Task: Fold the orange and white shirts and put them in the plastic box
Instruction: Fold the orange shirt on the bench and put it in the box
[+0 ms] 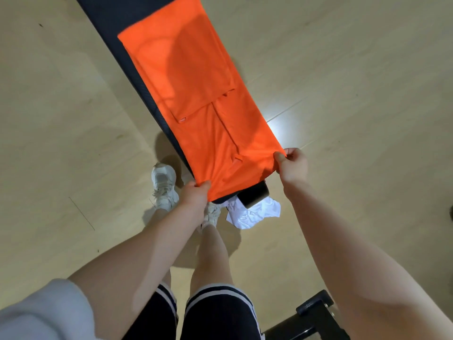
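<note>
The orange shirt point(193, 94) lies stretched along a narrow dark padded bench point(107, 28), its sides and sleeves folded inward into a long strip. My left hand point(195, 195) pinches the shirt's near left corner. My right hand point(291, 165) pinches the near right corner, and the near edge is lifted slightly off the bench end. The white shirt point(252, 213) lies crumpled on the floor just below the bench's near end, partly hidden by a black roller point(253, 195). No plastic box is in view.
Light wooden floor point(355, 82) surrounds the bench on both sides. My legs and white shoes point(164, 185) stand at the bench's near left. A black metal frame piece point(316, 312) sits on the floor at the lower right.
</note>
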A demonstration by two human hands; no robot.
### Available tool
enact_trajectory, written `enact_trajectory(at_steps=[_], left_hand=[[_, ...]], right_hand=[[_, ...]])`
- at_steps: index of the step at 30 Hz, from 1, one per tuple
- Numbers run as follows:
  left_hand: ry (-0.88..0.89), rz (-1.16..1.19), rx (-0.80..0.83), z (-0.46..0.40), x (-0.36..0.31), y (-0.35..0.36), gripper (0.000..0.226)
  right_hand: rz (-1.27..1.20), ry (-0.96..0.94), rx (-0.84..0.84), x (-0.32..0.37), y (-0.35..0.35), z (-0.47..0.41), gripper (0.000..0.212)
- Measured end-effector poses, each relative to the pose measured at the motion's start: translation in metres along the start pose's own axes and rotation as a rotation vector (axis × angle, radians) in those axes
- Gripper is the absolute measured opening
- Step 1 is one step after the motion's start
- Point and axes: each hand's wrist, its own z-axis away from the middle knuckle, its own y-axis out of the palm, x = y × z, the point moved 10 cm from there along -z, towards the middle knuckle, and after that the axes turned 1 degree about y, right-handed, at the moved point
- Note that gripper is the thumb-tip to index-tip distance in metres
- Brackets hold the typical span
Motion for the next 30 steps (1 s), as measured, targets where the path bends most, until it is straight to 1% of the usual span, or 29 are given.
enact_trajectory(at_steps=[2,4,7,9,12,16,18,21,22,23,24,25,27,28,29,30], left_hand=[[-0.013,0.074,0.008,0.012,-0.014,-0.014,0.017],[-0.015,0.109,0.013,0.020,-0.034,-0.025,0.014],[0.028,0.130,-0.004,0.023,-0.073,-0.042,0.017],[0.064,0.126,0.002,0.017,-0.101,-0.051,0.019],[0.057,0.120,0.080,-0.001,-0.138,-0.061,0.007],[0.061,0.190,0.153,-0.039,-0.187,-0.082,0.009],[0.043,0.240,0.172,-0.059,-0.210,-0.093,0.010],[0.001,0.348,0.183,-0.089,-0.242,-0.108,0.016],[-0.009,0.375,0.178,-0.100,-0.251,-0.113,0.019],[-0.008,0.360,0.168,-0.109,-0.260,-0.117,0.024],[0.011,0.288,0.151,-0.119,-0.267,-0.121,0.030],[0.053,0.174,0.130,-0.127,-0.275,-0.125,0.035],[0.237,-0.068,0.075,-0.139,-0.294,-0.130,0.032],[0.345,-0.168,0.063,-0.142,-0.303,-0.129,0.030],[0.423,-0.254,0.052,-0.144,-0.308,-0.128,0.032],[0.477,-0.319,0.036,-0.147,-0.310,-0.127,0.033]], right_hand=[[-0.003,-0.030,0.023,0.024,-0.003,0.009,0.009],[0.006,-0.078,0.029,0.055,0.000,0.015,0.011],[0.023,-0.174,0.072,0.106,0.014,0.019,0.021],[0.073,-0.220,0.118,0.131,0.033,0.013,0.020],[0.157,-0.259,0.161,0.168,0.066,0.000,0.017],[0.196,-0.274,0.163,0.210,0.109,-0.026,0.012],[0.148,-0.233,0.182,0.232,0.128,-0.038,0.016],[-0.120,-0.102,0.231,0.261,0.155,-0.064,0.023],[-0.170,-0.053,0.253,0.267,0.166,-0.072,0.024],[-0.163,-0.027,0.262,0.270,0.177,-0.082,0.023],[-0.109,-0.030,0.266,0.272,0.187,-0.090,0.023],[0.004,-0.067,0.265,0.274,0.196,-0.098,0.024],[0.366,-0.199,0.250,0.275,0.212,-0.107,0.019],[0.502,-0.256,0.219,0.275,0.217,-0.112,0.022],[0.553,-0.280,0.186,0.276,0.218,-0.114,0.025],[0.537,-0.276,0.154,0.277,0.217,-0.114,0.024]])
